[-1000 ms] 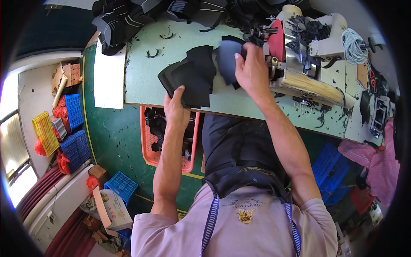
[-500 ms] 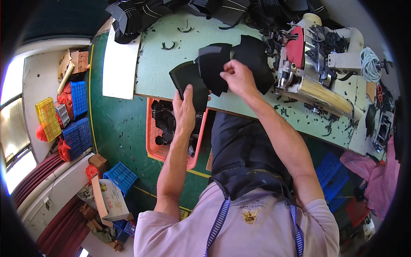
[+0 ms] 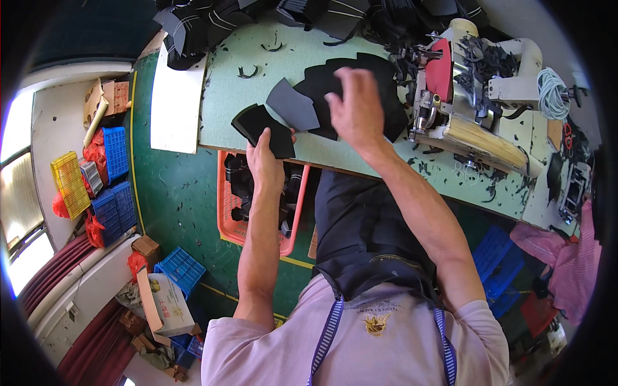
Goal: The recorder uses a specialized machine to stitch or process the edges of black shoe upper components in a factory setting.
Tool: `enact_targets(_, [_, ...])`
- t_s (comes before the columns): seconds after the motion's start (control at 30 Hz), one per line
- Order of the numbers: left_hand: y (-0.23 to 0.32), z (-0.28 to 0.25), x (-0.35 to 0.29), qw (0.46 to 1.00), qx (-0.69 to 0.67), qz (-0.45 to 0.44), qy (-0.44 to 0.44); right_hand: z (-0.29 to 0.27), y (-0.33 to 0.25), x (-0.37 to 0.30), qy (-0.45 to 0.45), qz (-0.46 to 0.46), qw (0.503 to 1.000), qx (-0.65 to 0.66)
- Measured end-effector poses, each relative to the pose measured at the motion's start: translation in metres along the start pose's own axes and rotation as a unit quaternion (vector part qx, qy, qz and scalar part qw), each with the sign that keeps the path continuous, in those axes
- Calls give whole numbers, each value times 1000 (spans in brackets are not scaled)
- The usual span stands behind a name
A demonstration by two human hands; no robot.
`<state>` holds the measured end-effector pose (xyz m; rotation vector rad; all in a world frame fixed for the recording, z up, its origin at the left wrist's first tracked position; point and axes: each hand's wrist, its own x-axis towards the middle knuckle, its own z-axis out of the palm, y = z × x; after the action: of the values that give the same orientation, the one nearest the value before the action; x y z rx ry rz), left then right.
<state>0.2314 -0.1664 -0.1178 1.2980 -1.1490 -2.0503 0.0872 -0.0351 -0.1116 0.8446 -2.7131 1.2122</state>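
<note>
My left hand [image 3: 266, 157] is closed round a small stack of black cut pieces [image 3: 261, 126] at the table's near edge, thumb on top. Just right of that stack, a grey panel [image 3: 293, 106] lies on the table, its right side against a fan of overlapping black panels [image 3: 380, 83]. Over this fan hovers my right hand [image 3: 358, 109], slightly blurred, with its fingers apart and nothing seen in them. It hides part of the black panels.
A sewing-type machine [image 3: 473, 122] covered in black scraps stands at the right. Bundles of black panels [image 3: 193, 26] line the table's far edge. Below the near edge sits a pink basket [image 3: 225, 226] holding black pieces. Blue crates [image 3: 116, 204] stand at the left.
My right hand has lifted off the panels and its fingers have spread. A grey panel face now shows beside the fan. My left hand has shifted slightly left with its stack.
</note>
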Motion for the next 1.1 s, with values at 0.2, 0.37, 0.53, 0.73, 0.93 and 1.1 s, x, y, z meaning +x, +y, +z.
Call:
enact_targets(0.2, [-8,-10,0,994,-85,-60,17,22,-12,-20,-152,-214,954,-142])
enact_targets(0.37, [-1,-29,-10,993,-115,-34,17,12,-18,-18,-46,-210,976,-29])
enact_targets(0.53, [-1,-17,-18,991,-108,-34,-67,-30,6,-20,7,346,791,505])
enact_targets(0.73, [0,32,-30,983,-74,-74,-150,-38,29,-71,52,257,946,191])
enact_targets(0.93, [-2,50,-47,983,0,-92,-158,-22,5,-60,-99,240,906,335])
enact_targets(1.1, [-7,37,-43,991,19,-103,-85,-7,-10,-53,-99,196,931,292])
